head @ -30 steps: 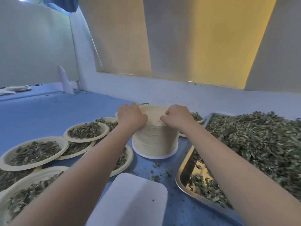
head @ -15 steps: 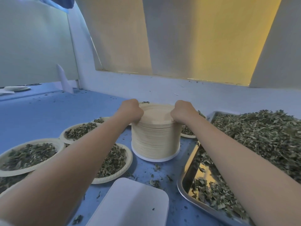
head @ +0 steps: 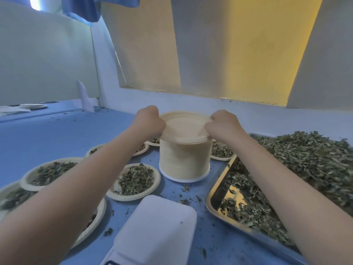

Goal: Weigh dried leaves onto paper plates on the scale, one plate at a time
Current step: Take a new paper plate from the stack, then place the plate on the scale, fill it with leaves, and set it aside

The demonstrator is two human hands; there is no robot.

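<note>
Currently both hands pinch the top paper plate (head: pixel 184 127) at opposite rims, left hand (head: pixel 150 121) and right hand (head: pixel 223 125) with fingers curled on it, likely peeling it off the plate stack (head: pixel 184 161). Scale (head: pixel 158 230) sits bare at the counter's near edge. Dried leaves (head: pixel 309 155) heaped in a steel tray (head: pixel 215 209) on the right side (close to the stack). Filled plates (head: pixel 136 180) crowd the left; the lane back to the scale looks open.

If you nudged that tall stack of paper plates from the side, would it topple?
Probably not easily. The stack of paper plates looks about as wide as it is tall and sits flat on the blue table. The nested plates would likely slide as one light block. Both hands grip its top rim.
</note>
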